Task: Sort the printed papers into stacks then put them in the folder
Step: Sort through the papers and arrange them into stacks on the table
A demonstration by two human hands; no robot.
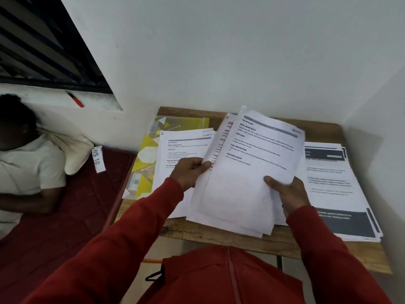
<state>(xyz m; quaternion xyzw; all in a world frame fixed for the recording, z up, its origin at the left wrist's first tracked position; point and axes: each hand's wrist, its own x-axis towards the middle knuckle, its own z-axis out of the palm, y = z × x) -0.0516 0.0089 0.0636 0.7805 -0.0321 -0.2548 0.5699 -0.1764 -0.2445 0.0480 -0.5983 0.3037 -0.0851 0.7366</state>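
Note:
I hold a bundle of printed white papers [247,172] tilted above the wooden table [219,236]. My left hand [190,172] pinches the bundle's left edge. My right hand [289,194] grips its lower right side, thumb on the top sheet. A stack of printed sheets [182,150] lies on the table to the left, partly over a yellow and clear patterned folder [145,167]. Another stack with dark header and footer bands [333,185] lies on the right, partly hidden by the held bundle.
White walls close in behind and to the right of the table. Left of it a person in a white shirt [28,172] lies on a dark red mattress [72,216] with a pillow. A barred window [43,44] sits up left.

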